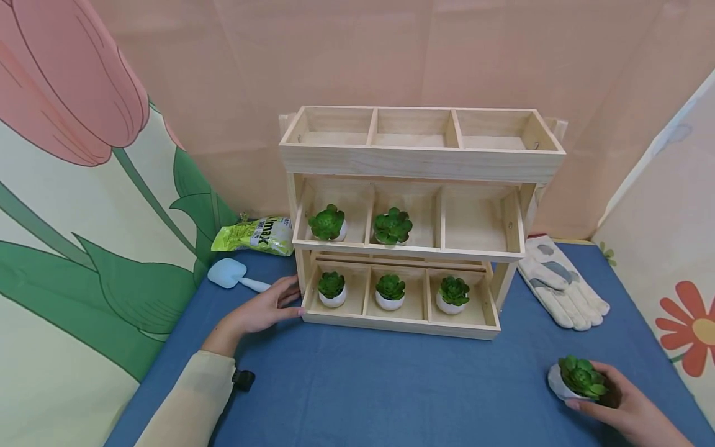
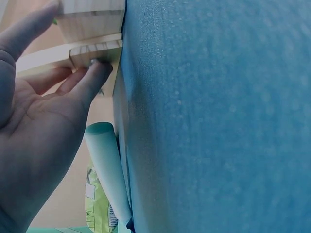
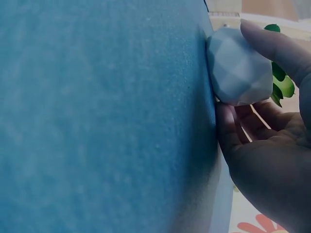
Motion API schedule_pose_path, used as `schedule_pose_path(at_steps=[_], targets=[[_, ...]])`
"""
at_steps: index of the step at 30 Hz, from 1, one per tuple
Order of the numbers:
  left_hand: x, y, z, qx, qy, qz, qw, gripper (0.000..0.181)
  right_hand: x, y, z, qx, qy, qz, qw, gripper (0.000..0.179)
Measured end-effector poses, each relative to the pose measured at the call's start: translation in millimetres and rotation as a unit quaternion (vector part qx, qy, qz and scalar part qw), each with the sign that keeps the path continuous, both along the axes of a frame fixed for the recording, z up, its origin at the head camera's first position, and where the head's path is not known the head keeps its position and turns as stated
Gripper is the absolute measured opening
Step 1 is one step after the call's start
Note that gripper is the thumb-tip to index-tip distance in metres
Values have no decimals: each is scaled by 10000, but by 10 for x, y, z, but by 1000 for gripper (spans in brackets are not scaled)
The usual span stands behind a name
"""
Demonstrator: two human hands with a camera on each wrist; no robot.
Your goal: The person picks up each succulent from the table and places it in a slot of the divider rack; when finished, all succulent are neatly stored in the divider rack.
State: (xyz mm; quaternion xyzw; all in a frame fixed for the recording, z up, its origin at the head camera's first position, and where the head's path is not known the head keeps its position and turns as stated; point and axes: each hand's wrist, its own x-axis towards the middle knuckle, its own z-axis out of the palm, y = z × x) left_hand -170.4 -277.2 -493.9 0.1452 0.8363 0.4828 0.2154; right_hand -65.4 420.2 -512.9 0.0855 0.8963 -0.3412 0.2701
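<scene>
A wooden three-tier planter shelf (image 1: 357,323) stands on the blue-covered table. My left hand (image 1: 274,304) holds its lower left corner, thumb at the front of the bottom tray and fingers round the leg, as the left wrist view shows. At the front right, my right hand (image 1: 628,400) grips a potted succulent (image 1: 581,379) by its white faceted pot (image 3: 240,68), close to the tabletop; whether it touches the cloth I cannot tell. The bottom tray holds a succulent (image 1: 390,288) in each compartment. On the middle tier, succulents (image 1: 393,225) sit in the left and centre compartments.
Left of the shelf lie a light blue trowel (image 1: 228,273) and a green bag (image 1: 257,236). White gloves with grey patches (image 1: 561,285) lie to its right. Behind everything hangs a pinkish backdrop (image 1: 391,56). Blue cloth (image 1: 402,385) stretches between the hands.
</scene>
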Motion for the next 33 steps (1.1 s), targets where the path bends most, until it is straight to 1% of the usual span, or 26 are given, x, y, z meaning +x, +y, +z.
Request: schedule_pose_path(at_steps=[3,7,13,18,23,27,33], targets=[[4,1,2,16,-3,4,10000,90,-6,-6,10,1,3,14,10000,97],[11,-1,10,19,12,12,10000,90,-7,-16,14,33,-6,-16,10000,97],[6,-3,1,13,15,17,10000,92,11,-23,-17,57,48,-166,9998,102],[8,11,9,3,47,-10,10000,90,-4,1,-26,131,80,-240,9996,105],[15,15,14,33,81,-16,10000,89,-17,-1,35,230,80,-253,9994,109],[20,18,27,49,73,-17,10000,90,-17,-14,95,164,28,-329,9993,110],[14,12,13,69,46,-31,10000,92,-18,-33,181,84,68,-307,9995,105]])
